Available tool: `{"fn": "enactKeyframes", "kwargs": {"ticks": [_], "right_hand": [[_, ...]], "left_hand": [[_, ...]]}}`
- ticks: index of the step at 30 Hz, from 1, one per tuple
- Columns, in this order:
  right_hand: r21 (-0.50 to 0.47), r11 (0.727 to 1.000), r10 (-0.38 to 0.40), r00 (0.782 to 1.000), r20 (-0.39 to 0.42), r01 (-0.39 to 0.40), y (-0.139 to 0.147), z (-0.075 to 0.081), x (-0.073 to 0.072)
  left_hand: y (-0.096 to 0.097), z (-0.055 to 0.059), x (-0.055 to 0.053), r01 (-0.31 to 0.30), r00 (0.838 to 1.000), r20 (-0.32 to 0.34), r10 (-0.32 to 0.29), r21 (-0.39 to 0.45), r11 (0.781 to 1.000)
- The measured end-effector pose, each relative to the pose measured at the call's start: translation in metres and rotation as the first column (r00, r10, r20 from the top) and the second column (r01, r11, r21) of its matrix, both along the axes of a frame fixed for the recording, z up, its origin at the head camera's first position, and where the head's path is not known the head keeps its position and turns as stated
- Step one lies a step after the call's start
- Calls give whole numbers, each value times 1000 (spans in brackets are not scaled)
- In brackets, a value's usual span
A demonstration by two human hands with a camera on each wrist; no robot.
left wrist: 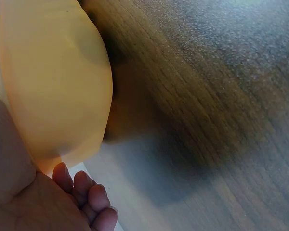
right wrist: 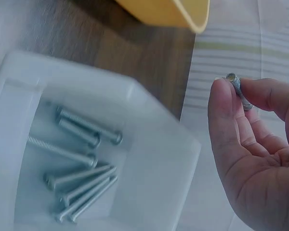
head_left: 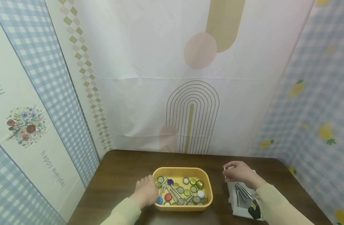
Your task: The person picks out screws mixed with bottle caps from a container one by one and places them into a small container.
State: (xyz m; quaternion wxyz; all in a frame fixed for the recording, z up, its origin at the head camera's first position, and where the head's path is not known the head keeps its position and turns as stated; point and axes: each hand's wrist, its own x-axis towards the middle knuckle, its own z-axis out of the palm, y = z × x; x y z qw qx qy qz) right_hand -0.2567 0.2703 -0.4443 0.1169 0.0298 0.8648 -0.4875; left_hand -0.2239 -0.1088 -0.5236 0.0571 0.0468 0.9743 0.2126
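My right hand (head_left: 239, 171) pinches a short metal bolt (right wrist: 238, 89) between thumb and forefinger, raised near the far end of a white bin (head_left: 236, 211). Several long bolts (right wrist: 82, 185) lie inside that bin, their heads at mixed angles. On the left, my left hand (head_left: 146, 191) holds the left end of a yellow bin (head_left: 183, 207). Its rim sits between my thumb and fingers, which are loosely bent in the left wrist view; the thumb's tip is hidden. Bottle caps (head_left: 187, 192) in gold, silver, blue and red lie mixed with bolts (head_left: 174, 195) in the yellow bin.
Both bins stand on a dark brown wooden table (head_left: 124, 165). A patterned white cloth (head_left: 138, 103) hangs behind it, with checked cloths at both sides. A small black and yellow object (head_left: 254, 210) shows beside the right sleeve, over the white bin.
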Motion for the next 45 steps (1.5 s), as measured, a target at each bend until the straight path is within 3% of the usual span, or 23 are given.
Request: {"fn": "enactKeyframes", "kwargs": {"ticks": [17,29,45], "right_hand": [[124,991,-60,998,34,55,41,-16,0],[270,963,-51,992,116,18,43,-36,12],[329,944,-27,994,108,-10,37,-46,19]], "left_hand": [[-3,5,1,1,1000,-27,-2,-10,1000],[-1,1,1,3,999,-32,-4,-19,1000],[1,0,0,2,1000,-10,-2,-13,1000]]}}
